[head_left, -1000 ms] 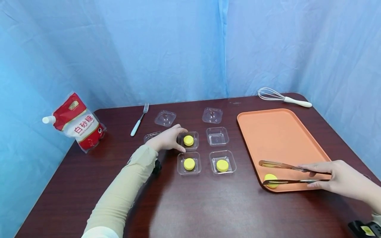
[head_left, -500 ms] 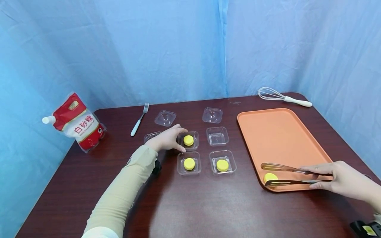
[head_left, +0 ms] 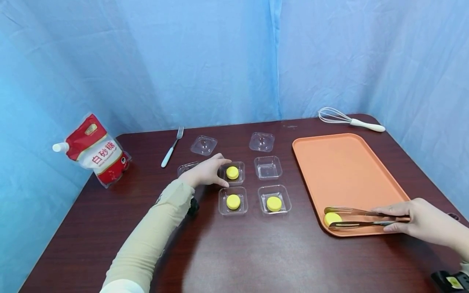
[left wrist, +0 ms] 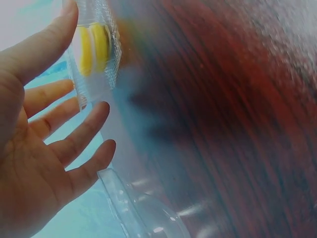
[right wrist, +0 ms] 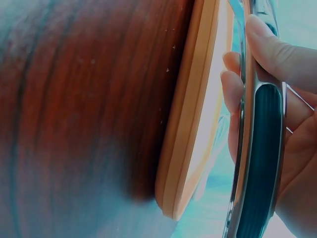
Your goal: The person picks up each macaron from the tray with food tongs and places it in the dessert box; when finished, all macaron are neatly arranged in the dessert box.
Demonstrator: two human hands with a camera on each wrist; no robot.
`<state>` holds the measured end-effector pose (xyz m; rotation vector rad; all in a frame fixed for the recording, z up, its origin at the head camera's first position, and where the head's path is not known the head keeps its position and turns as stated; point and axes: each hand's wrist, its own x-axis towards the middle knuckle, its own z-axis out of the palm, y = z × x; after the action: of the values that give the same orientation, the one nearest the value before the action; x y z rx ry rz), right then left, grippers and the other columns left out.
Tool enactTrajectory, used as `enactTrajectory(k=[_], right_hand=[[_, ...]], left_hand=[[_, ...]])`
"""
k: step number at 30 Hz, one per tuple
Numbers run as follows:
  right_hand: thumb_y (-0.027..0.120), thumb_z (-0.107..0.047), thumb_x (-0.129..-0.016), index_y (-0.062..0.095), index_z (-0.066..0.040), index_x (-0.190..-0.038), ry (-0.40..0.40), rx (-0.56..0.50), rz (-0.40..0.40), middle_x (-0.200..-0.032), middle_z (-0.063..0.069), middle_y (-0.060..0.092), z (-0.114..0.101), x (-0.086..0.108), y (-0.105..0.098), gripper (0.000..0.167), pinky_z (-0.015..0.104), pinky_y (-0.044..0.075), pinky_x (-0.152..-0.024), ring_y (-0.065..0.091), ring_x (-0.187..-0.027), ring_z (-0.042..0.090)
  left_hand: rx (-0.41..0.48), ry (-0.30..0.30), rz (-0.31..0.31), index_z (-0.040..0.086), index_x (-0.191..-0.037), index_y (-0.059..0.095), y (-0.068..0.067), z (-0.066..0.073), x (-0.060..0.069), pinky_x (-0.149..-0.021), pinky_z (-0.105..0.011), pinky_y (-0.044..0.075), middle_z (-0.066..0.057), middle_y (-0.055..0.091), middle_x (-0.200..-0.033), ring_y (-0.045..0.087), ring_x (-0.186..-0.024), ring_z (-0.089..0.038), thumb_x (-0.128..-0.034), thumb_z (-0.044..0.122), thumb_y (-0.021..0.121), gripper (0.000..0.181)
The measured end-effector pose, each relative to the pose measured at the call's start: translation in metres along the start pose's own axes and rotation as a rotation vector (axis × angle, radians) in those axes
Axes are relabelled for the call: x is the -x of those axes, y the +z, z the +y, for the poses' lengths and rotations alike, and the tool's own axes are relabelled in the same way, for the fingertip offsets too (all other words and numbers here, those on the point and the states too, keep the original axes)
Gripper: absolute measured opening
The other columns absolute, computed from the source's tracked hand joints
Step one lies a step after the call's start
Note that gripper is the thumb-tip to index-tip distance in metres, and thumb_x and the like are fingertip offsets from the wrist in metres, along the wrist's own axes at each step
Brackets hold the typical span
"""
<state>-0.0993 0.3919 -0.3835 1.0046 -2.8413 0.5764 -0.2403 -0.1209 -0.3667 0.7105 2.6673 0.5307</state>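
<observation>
My left hand (head_left: pixel 207 171) holds the side of a clear plastic box (left wrist: pixel 111 59) with a yellow macaron (head_left: pixel 232 173) inside, thumb at the near corner and fingers at the far one. My right hand (head_left: pixel 421 224) grips metal tongs (head_left: pixel 366 224) between thumb and fingers. Over the near left corner of the orange tray (head_left: pixel 348 171), the tong arms stand on both sides of another yellow macaron (head_left: pixel 331 219). Whether both tips touch it I cannot tell. In the right wrist view the tongs' dark handle (right wrist: pixel 262 148) lies along the palm.
Two near boxes (head_left: pixel 233 208) (head_left: pixel 274 191) each hold a macaron; another box (head_left: pixel 268 167) holds none. Clear lids (head_left: pixel 203 145) (head_left: pixel 261 142) lie behind, one (head_left: pixel 187 167) partly behind the left hand. A fork (head_left: pixel 172 147), sugar pouch (head_left: pixel 99 150) and whisk (head_left: pixel 349 120) lie around the edges.
The tong arms have drawn closer together around the macaron on the tray, and the right hand has shifted slightly right. My left hand has stayed at its box.
</observation>
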Motion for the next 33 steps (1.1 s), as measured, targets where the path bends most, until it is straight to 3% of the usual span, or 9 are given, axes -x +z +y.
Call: enactTrajectory(k=[8,13,20,24,33], right_hand=[[0.082,-0.006,-0.061,0.073,-0.017,-0.107,-0.004,0.024,0.042,-0.089,-0.013,0.072,-0.003,-0.001,0.000,0.048,0.009,0.025,-0.045,0.049,-0.065,-0.015],[0.082,-0.004,-0.062,0.073,-0.018,-0.108,0.009,0.014,0.042,-0.084,-0.005,0.074,-0.005,-0.002,0.000,0.049,0.008,0.019,-0.041,0.034,-0.052,-0.014],[0.082,-0.003,-0.060,0.073,-0.020,-0.107,-0.004,0.015,0.051,-0.085,-0.006,0.074,-0.007,-0.004,-0.001,0.051,0.007,0.020,-0.042,0.044,-0.059,-0.014],[0.082,-0.004,-0.061,0.073,-0.019,-0.107,0.000,0.017,0.047,-0.086,-0.005,0.074,-0.007,-0.003,-0.001,0.050,0.007,0.021,-0.042,0.041,-0.056,-0.013],[0.081,-0.005,-0.064,0.072,-0.018,-0.109,0.016,-0.005,0.032,-0.092,-0.012,0.072,-0.008,-0.002,0.000,0.048,0.008,0.021,-0.041,0.043,-0.057,-0.013]], left_hand=[[0.017,-0.039,-0.010,0.008,-0.144,0.039,-0.001,0.006,0.004,-0.099,-0.037,0.044,-0.011,0.042,-0.129,0.050,-0.111,-0.022,-0.0786,0.025,0.078,0.078],[0.008,-0.036,-0.008,0.008,-0.145,0.038,-0.001,0.006,0.004,-0.104,-0.038,0.041,-0.013,0.041,-0.135,0.049,-0.119,-0.024,-0.0793,0.025,0.077,0.078],[-0.011,-0.016,-0.007,0.006,-0.145,0.037,-0.002,0.006,0.004,-0.109,-0.040,0.036,-0.015,0.039,-0.143,0.044,-0.129,-0.027,-0.0790,0.025,0.077,0.079],[-0.025,-0.001,0.007,0.005,-0.145,0.037,-0.005,0.008,0.004,-0.110,-0.040,0.035,-0.015,0.039,-0.145,0.041,-0.132,-0.027,-0.0791,0.029,0.077,0.081],[-0.061,0.022,0.099,0.007,-0.144,0.039,-0.017,0.029,0.002,-0.107,-0.041,0.038,-0.015,0.042,-0.142,0.044,-0.129,-0.028,-0.0840,0.033,0.071,0.073]])
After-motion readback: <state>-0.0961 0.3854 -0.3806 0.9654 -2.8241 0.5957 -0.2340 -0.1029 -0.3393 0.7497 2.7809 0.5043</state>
